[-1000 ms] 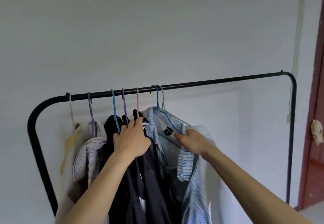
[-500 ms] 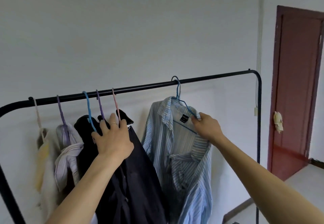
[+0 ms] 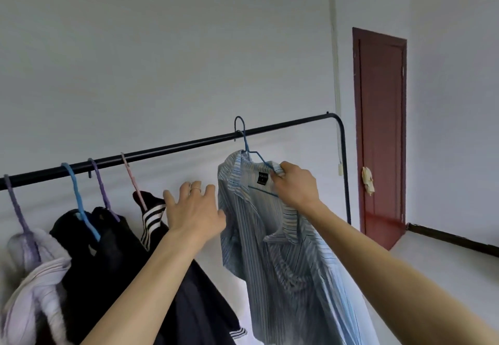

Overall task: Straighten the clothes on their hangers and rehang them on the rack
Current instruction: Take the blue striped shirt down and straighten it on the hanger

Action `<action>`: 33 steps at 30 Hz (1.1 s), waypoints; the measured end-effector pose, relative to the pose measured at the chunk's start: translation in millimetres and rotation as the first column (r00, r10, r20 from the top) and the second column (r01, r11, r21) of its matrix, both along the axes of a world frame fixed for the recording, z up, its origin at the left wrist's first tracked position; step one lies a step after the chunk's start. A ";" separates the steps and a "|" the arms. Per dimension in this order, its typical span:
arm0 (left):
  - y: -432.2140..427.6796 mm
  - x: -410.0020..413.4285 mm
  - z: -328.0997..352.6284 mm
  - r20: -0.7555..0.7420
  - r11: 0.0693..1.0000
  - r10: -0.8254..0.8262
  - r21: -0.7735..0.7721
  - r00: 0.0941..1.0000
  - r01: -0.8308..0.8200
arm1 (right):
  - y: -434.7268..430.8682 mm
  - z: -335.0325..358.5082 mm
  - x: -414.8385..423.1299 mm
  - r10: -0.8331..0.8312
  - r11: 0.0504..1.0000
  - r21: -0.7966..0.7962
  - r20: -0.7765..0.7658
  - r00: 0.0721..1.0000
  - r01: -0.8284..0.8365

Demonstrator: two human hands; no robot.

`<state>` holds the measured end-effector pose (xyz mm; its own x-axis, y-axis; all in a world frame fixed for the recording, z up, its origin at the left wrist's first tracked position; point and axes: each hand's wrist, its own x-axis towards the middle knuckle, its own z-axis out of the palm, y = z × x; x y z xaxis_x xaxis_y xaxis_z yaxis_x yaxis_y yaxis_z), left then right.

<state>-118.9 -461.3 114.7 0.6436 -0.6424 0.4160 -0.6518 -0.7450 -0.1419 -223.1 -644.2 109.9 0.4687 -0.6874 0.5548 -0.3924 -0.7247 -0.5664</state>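
Observation:
A blue striped shirt (image 3: 283,250) hangs on a blue wire hanger (image 3: 244,139) whose hook sits raised above the black rack bar (image 3: 172,147). My right hand (image 3: 294,186) grips the hanger's shoulder and the shirt collar. My left hand (image 3: 193,208) is open with fingers spread, just left of the shirt, in front of a black garment with white stripes (image 3: 152,216) on a pink hanger (image 3: 132,177). Further left hang dark clothes (image 3: 89,258) on blue and purple hangers, and a pale bunched garment (image 3: 35,277).
The rack's right upright (image 3: 345,172) bends down near a dark red door (image 3: 380,134) with a rag hanging on it. A white wall stands behind the rack. The bar between the pink hanger and the shirt's hanger carries nothing.
The view swung right. My right hand slid the striped shirt's hanger rightward along the bar and lifted its hook. My left hand left the dark clothes and opened beside the shirt.

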 end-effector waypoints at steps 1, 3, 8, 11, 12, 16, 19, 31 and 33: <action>-1.2 1.0 -1.2 -0.009 1.000 0.006 0.005 1.000 -0.006 | 1.0 0.2 2.5 -0.006 1.000 0.002 -0.010 1.000 0.006; -3.8 2.8 -3.2 -0.008 1.000 0.000 -0.013 1.000 -0.001 | 2.5 2.5 7.1 -0.014 1.000 -0.009 -0.030 0.999 0.013; 9.8 21.3 11.2 0.273 0.979 0.080 -0.202 0.959 -0.025 | 17.1 20.3 23.6 0.001 0.998 -0.058 -0.016 1.000 -0.002; 28.2 45.3 23.9 0.202 0.952 0.173 -0.285 0.964 -0.111 | 27.8 13.9 18.7 0.029 0.999 -0.037 0.020 0.999 -0.029; 33.1 52.2 23.8 0.182 0.952 0.192 -0.275 0.964 -0.137 | 31.7 6.0 11.9 0.040 0.999 -0.036 0.046 0.998 -0.039; 44.3 61.1 16.6 0.184 0.963 0.209 -0.208 0.961 -0.170 | 46.8 -39.1 -33.1 0.104 0.994 -0.031 0.171 0.980 -0.100; 39.8 42.0 14.0 0.114 0.973 0.156 -0.188 0.981 -0.133 | 48.0 -75.2 -77.7 0.185 0.979 0.041 0.230 0.955 -0.200; -61.3 -136.8 -87.6 -0.242 0.787 -0.616 -0.149 0.750 0.598 | 7.6 -176.1 -282.4 0.153 0.968 0.173 0.178 0.972 -0.184; -73.2 -165.1 -114.7 -0.267 0.741 -0.672 -0.264 0.691 0.618 | -7.0 -192.3 -319.2 0.047 0.989 0.136 0.112 0.993 -0.062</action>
